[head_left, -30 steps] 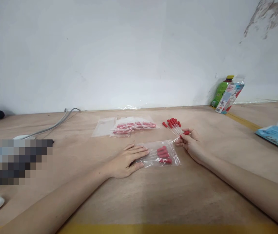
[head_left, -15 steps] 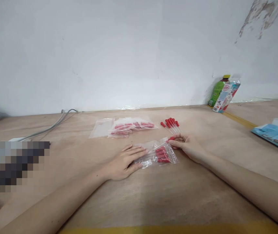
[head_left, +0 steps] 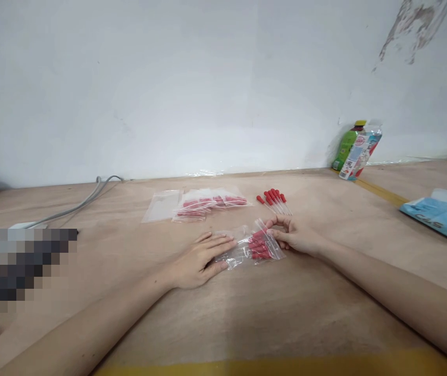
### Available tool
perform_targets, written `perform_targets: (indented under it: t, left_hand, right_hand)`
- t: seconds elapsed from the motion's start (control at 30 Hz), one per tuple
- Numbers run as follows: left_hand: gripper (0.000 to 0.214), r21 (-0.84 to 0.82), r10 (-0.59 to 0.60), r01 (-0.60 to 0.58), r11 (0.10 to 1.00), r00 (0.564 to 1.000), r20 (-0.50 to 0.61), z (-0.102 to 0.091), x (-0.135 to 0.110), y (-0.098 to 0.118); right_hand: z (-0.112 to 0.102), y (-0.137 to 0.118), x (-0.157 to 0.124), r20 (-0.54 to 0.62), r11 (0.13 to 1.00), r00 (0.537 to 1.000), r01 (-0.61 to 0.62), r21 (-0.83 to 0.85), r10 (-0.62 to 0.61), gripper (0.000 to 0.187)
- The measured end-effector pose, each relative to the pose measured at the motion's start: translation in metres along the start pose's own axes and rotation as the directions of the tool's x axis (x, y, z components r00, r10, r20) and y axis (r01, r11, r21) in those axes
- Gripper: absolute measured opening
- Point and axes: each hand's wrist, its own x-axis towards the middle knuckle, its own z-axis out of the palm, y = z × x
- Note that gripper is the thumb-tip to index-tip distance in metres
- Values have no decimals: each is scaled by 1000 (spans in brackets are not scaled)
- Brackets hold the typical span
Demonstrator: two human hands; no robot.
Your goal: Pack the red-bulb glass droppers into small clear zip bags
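Observation:
My left hand (head_left: 198, 261) lies flat with fingers stretched out, its fingertips pressing the left end of a clear zip bag (head_left: 241, 256) onto the table. Inside the bag are several droppers with red bulbs (head_left: 260, 248), the bulbs toward its right, zip end. At that mouth, my right hand (head_left: 288, 233) pinches the end of a dropper's red bulb (head_left: 260, 233), most of which is within the bag. Just beyond the right hand lies a loose group of droppers (head_left: 274, 197), bulbs pointing away from me.
Filled bags of droppers (head_left: 208, 203) overlap behind my left hand, with flat clear bags (head_left: 163, 205) beside them. A bottle (head_left: 346, 149) and a carton (head_left: 360, 155) lean near the wall. At right lies a blue packet (head_left: 438, 216); a grey cable (head_left: 78, 206) runs at left.
My right hand has moved slightly left, sliding the dropper deeper into the bag. The left hand stays on the bag. The view has shifted a little.

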Motion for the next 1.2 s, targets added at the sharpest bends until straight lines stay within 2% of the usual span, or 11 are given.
perform_targets:
  t: [0.17,0.27,0.37,0.57,0.73,0.8,0.93,1.0,1.1,1.13,1.2]
  left_hand:
    - [44,-7,-7,7,1000,1000,-3,0,0,1]
    - [44,-10,5,-5,1000,1000,-11,-1,0,2]
    - [44,-1,6,-6,1000,1000,-15,-1,0,1]
    - [44,-3,8,-8,1000,1000,-26,0,0,1]
    - [45,-10,2,-2,1000,999,-41,1,-1,1]
    - [45,-9,-4,4,1000,999,-41,1,-1,0]
    - [45,-1,-14,14,1000,1000,-28,0,-1,0]
    - [45,6,-16,16,1000,1000,-17,0,-1,1]
    - [44,12,-20,21,1000,1000,-15,-1,-1,1]
    - [43,12,-20,20,1000,1000,-19,-1,-1,0]
    - [43,6,-16,16,1000,1000,-25,0,-1,-1]
  right_hand:
    - [-3,-4,9,85,992,995,58,-110,-48,36]
    - [-6,-10,12,150,972,988,67,-224,-33,37]
    - [-8,-12,14,175,971,984,54,-234,-12,41]
    - [2,-8,17,-37,997,999,-20,-74,18,36]
    - [18,-6,18,-295,996,954,-76,-43,60,28]
    - [21,-6,18,-260,995,966,-28,-100,1,27]
    - [15,-3,19,-29,998,999,41,-36,-42,25]
    - [10,-2,19,-65,1000,998,-7,13,7,26]
    - [5,-4,18,-209,996,974,-94,-4,91,30]
    - [6,-6,16,-208,993,972,-115,-26,108,32]
    - [10,-9,14,-111,991,988,-113,-71,105,34]
